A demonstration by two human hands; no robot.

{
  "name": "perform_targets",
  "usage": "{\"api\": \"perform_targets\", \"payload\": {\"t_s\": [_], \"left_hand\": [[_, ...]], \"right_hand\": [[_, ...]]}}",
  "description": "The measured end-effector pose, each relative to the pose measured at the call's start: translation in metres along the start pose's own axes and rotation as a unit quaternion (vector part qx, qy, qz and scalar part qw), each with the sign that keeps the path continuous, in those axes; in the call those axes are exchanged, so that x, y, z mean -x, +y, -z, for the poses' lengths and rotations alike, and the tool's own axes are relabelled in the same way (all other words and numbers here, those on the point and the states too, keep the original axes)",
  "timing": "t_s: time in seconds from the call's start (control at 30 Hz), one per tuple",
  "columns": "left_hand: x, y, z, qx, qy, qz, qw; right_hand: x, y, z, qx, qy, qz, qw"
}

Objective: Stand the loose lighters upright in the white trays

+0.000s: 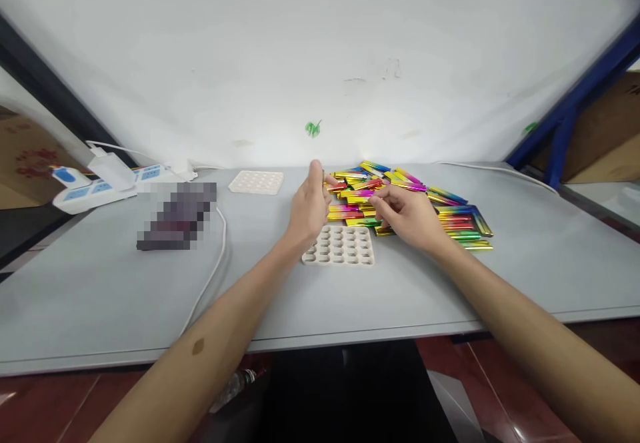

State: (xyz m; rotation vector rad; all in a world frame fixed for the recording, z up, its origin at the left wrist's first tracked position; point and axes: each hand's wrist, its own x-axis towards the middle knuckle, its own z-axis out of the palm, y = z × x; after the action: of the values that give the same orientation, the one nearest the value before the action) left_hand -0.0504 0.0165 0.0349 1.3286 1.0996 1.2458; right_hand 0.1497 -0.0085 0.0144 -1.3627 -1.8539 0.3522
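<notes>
My left hand (310, 204) is raised beside the left edge of a pile of shiny foil strips (357, 198). Its thumb points up and away and its fingers curl to the right; whatever they may hold is hidden. My right hand (409, 215) rests over the front of the pile, thumb and forefinger tips together above the strips. I cannot make out what is in that pinch. Just in front of the pile lies a pale tray with rows of round hollows (339, 264), close below my left wrist. The strips are gold with rainbow colours.
A second pale tray (257, 182) lies at the back left. A pixelated dark object (177, 220) and a white cable (220, 243) lie on the left. Further left stands a power strip with plugs (113, 186). A white wall (320, 50) rises behind the grey table (400, 306).
</notes>
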Motion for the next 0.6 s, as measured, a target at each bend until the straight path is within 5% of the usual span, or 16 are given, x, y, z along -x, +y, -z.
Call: {"api": "perform_targets", "payload": {"t_s": [0.1,0.4,0.6], "left_hand": [[-0.0027,-0.0017,0.0019,0.073,-0.005,0.011,0.997],[-0.0019,-0.0026,0.0042,0.052,-0.043,0.016,0.998],[-0.0050,0.0022,0.0082,0.091,-0.020,0.062,0.994]], "right_hand": [[-0.0002,0.0004,-0.0001,0.003,-0.003,-0.006,1.000],[-0.0003,0.0026,-0.0010,-0.017,-0.007,-0.012,1.000],[-0.0032,-0.0018,-0.0003,-0.174,-0.004,-0.096,0.980]]}}
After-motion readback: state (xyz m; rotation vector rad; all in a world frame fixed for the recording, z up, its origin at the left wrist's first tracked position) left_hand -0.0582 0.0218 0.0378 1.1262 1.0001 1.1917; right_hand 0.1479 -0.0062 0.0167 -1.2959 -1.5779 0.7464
